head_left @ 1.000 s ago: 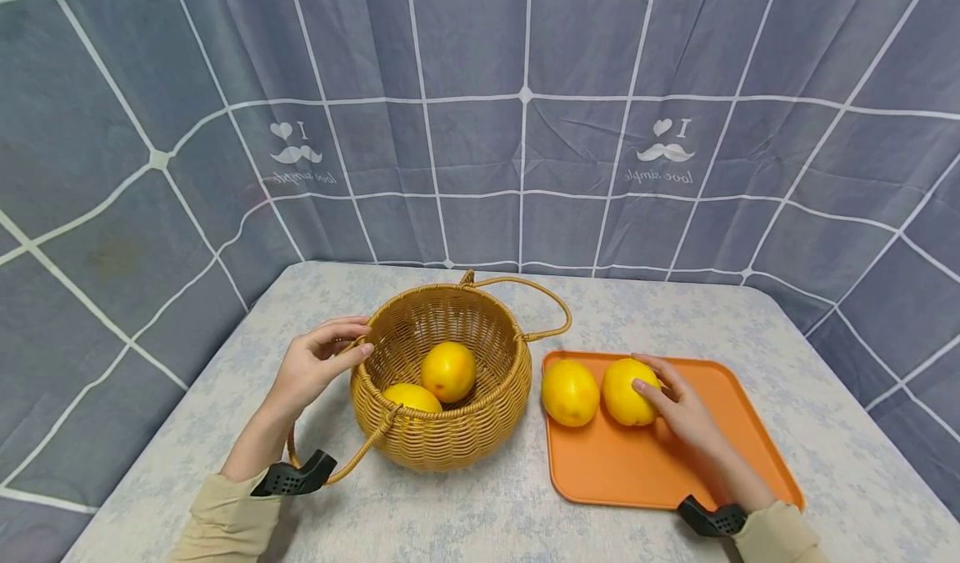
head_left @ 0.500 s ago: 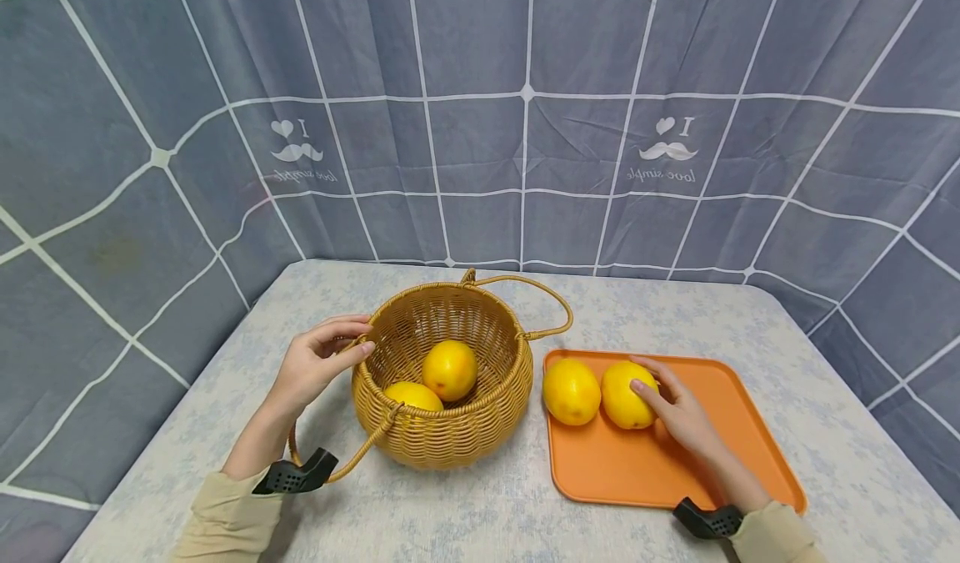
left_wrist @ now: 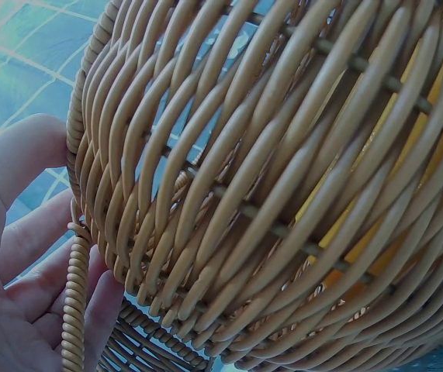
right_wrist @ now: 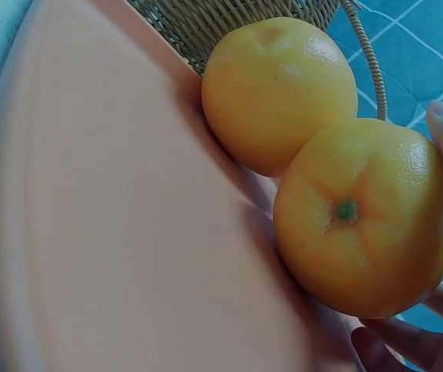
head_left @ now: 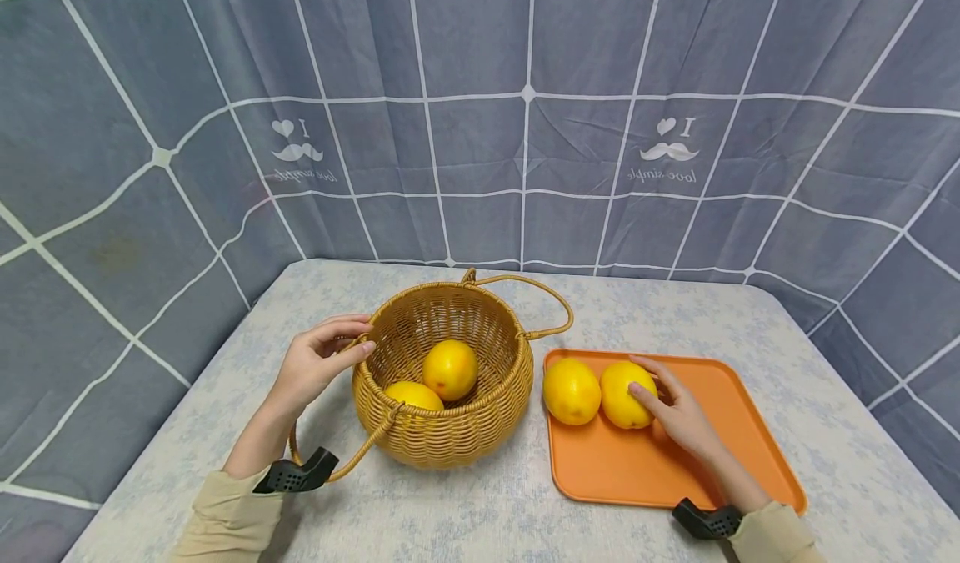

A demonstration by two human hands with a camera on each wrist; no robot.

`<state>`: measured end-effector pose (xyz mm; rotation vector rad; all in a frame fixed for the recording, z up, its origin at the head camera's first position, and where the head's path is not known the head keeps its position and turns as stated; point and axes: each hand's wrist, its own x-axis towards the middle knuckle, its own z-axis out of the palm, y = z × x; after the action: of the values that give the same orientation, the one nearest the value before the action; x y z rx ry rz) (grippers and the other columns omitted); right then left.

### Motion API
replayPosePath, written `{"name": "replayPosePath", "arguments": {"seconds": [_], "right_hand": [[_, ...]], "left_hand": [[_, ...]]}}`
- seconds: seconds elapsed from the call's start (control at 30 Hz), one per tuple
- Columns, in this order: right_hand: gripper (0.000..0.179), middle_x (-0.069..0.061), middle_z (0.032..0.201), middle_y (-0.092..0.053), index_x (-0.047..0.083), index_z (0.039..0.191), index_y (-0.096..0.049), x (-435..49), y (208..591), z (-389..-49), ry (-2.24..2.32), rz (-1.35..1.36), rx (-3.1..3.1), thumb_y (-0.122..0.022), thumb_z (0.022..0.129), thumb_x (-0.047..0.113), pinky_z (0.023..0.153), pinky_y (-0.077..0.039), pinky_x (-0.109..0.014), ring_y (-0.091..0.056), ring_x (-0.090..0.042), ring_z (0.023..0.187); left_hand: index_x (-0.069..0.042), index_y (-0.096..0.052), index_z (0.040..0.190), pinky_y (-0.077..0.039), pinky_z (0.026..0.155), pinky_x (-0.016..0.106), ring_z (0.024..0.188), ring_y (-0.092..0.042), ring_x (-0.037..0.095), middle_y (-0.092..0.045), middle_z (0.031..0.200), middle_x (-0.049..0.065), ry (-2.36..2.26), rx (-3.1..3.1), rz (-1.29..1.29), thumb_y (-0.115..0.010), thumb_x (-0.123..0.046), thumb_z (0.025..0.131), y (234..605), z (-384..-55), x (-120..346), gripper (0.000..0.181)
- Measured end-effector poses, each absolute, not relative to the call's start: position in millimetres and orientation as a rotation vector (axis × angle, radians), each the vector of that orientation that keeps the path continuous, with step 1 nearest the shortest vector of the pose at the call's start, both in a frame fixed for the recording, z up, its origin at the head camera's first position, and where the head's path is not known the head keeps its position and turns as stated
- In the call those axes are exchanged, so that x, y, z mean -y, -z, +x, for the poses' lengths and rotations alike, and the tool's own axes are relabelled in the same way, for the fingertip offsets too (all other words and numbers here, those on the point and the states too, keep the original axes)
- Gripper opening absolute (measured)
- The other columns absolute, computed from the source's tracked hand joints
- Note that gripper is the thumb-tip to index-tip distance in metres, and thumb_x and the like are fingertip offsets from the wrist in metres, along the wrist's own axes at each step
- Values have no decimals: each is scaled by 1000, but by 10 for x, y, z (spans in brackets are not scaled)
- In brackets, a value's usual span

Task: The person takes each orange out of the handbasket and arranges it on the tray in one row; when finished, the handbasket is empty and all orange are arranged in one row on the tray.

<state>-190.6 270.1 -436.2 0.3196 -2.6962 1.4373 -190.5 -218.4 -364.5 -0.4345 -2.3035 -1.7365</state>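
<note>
A round wicker basket [head_left: 442, 442] stands on the table, with two yellow citrus fruits [head_left: 450, 369] inside it. My left hand [head_left: 307, 367] grips the left side of its rim. In the left wrist view the thumb lies at the rim and the fingers [left_wrist: 39, 283] reach behind the handle's base. To the right is an orange tray [head_left: 607, 471] bearing two more such fruits. My right hand [head_left: 678, 404] holds the right one [head_left: 626, 396] between thumb and fingers, and it sits right beside the left one [head_left: 572, 392]. A green stem end shows on the held fruit [right_wrist: 361, 217].
The basket's handles fold outward; one loop [head_left: 558, 304] leans toward the tray's back corner, the other [head_left: 352, 463] hangs by my left wrist. A patterned cloth covers the table [head_left: 480, 513]. Grey checked curtains [head_left: 480, 146] enclose the back and sides.
My right hand has shifted very slightly left with its citrus fruit, closer to the neighbouring one. The left hand and basket stay as they were.
</note>
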Motion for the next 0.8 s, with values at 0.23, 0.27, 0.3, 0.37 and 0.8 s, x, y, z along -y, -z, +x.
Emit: {"name": "replayPosePath", "arguments": {"seconds": [0.23, 0.27, 0.3, 0.37, 0.8], "right_hand": [[52, -18, 141, -39, 12, 144, -37, -2698, 4354, -1901, -1434, 329, 2707, -55, 96, 22, 86, -45, -29, -51, -36, 113], [52, -19, 141, -38, 12, 144, -37, -2698, 4353, -1900, -1440, 336, 2703, -56, 96, 22, 85, -45, -28, -51, -36, 113], [52, -19, 141, -38, 11, 144, -37, -2697, 4351, -1898, -1445, 342, 2699, -56, 96, 21, 85, -45, -26, -51, -36, 113], [53, -19, 140, -38, 11, 144, -37, -2698, 4350, -1896, -1453, 354, 2692, -56, 96, 21, 83, -45, -23, -51, -36, 112], [51, -19, 141, -39, 7, 142, -38, -2704, 4297, -1886, -1487, 405, 2644, -57, 96, 17, 86, -40, -14, -45, -38, 119]], "left_hand": [[5, -65, 111, -46, 86, 15, 106, -55, 6, -58, 123, 7, 1744, 2295, -447, -68, -9, 86, 3631, -1895, 2180, 28], [5, -65, 111, -46, 86, 15, 106, -55, 6, -58, 123, 7, 1746, 2295, -446, -68, -9, 86, 3632, -1895, 2180, 28], [5, -65, 111, -46, 86, 16, 106, -55, 6, -58, 123, 7, 1748, 2294, -447, -68, -9, 86, 3633, -1896, 2181, 28], [5, -64, 111, -46, 86, 16, 106, -55, 6, -58, 123, 6, 1750, 2293, -449, -68, -8, 86, 3634, -1899, 2179, 29], [7, -64, 109, -47, 85, 16, 105, -56, 6, -59, 121, 6, 1754, 2275, -461, -69, -7, 86, 3636, -1905, 2182, 27]]}}
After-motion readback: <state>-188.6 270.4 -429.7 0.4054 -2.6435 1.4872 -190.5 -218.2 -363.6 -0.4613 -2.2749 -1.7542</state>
